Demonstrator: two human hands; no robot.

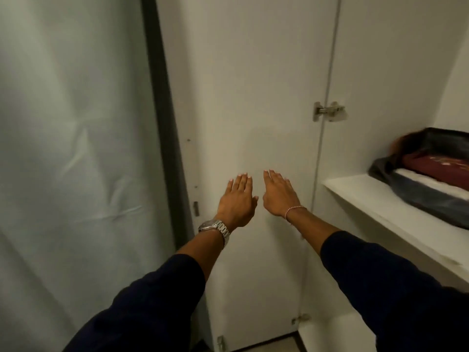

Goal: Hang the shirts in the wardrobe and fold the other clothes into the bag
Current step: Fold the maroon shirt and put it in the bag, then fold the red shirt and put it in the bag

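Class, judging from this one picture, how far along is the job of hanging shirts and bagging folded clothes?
Done, apparently: a dark open bag on the white wardrobe shelf already holds folded maroon and white clothes. In hand: nothing; the left hand and right hand stretch flat toward the open white wardrobe door. Left: unclear, since no shirts or hangers are in view.

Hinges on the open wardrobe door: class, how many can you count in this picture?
2. One hinge sits on the wardrobe door above shelf level; the other hinge is near the floor. More may lie above the frame.
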